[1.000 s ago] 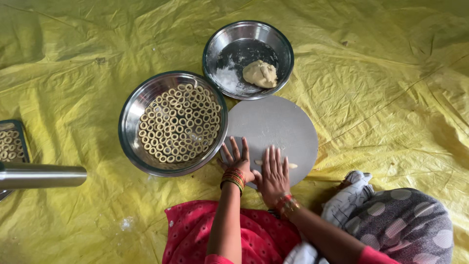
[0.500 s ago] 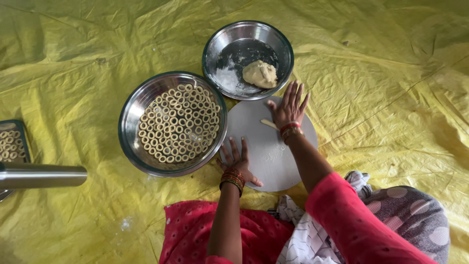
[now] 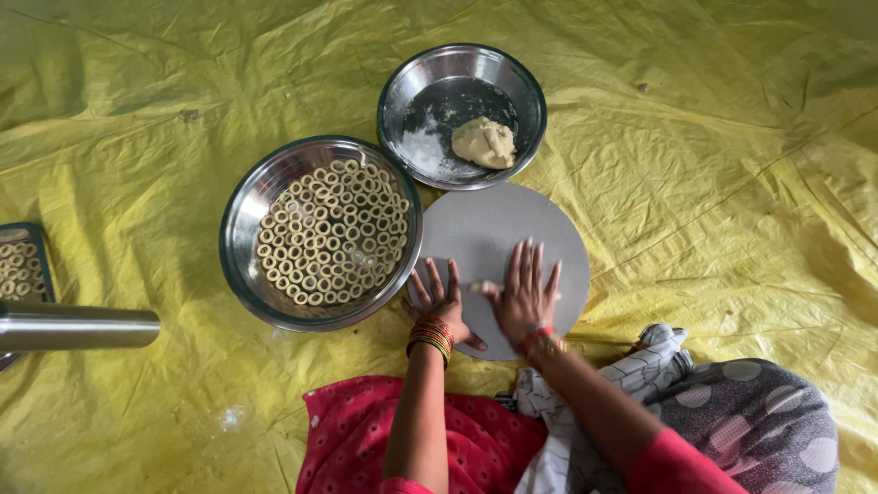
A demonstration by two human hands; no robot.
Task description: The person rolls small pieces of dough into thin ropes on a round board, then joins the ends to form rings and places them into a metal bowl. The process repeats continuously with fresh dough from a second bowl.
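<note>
Head camera view looks straight down, and we see both hands on a round grey board [image 3: 498,240] that lies on a yellow plastic sheet [image 3: 722,174] spread over the floor. Our right hand [image 3: 524,295] lies flat on the board, palm down, with the fingers [image 3: 529,261] straight and close together. Under it is a thin pale roll of dough [image 3: 477,287]; only its left end shows, beside the thumb. Our left hand [image 3: 441,306] rests on the near left edge of the board, palm down, with the fingers [image 3: 432,279] spread apart. It holds nothing. Red and gold bangles [image 3: 432,333] sit on the left wrist, and similar ones on the right wrist.

Just left of the board, touching its edge, stands a large steel bowl [image 3: 245,240] filled with many small dough rings [image 3: 331,233]. Behind the board stands a smaller steel bowl [image 3: 529,102], and inside it we see a lump of dough [image 3: 484,142] and some white flour [image 3: 422,146] on the bottom. At the far left edge a dark tray [image 3: 38,249] with more rings is partly in view, and near it a steel cylinder [image 3: 78,327] lies across the sheet. At the bottom we see red clothing [image 3: 343,439] and a grey dotted cloth [image 3: 759,430].
</note>
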